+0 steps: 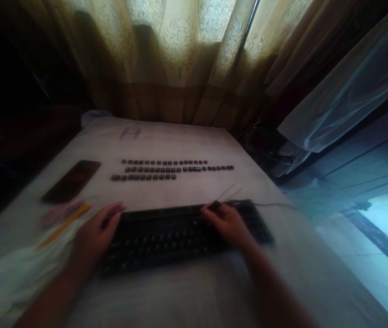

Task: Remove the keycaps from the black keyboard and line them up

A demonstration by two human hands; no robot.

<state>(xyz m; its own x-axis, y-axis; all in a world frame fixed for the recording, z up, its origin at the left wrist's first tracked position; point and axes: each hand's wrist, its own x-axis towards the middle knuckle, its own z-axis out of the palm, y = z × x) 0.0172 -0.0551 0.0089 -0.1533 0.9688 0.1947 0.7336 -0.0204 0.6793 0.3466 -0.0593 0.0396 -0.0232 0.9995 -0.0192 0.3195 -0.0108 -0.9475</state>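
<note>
A black keyboard (166, 239) lies across the table in front of me, with keycaps still on its lower rows and a dark, bare-looking band along the top. My left hand (101, 228) grips its upper left corner, fingers curled and thumb beside them. Over the keyboard's right part, my right hand (226, 223) pinches the small black handle of a wire keycap puller (216, 205). Its two thin wires point up and away from the keys. Beyond the keyboard, loose black keycaps (152, 169) are laid out in three rows. Blur hides the finer key details.
A dark smartphone (72, 181) lies at the left, near a yellow-orange strip-like object (64, 226) and a crumpled white cloth or bag (12, 278). The keyboard's cable (276, 204) runs off the right side. Curtains (180, 59) hang behind the pale-covered table (180, 136).
</note>
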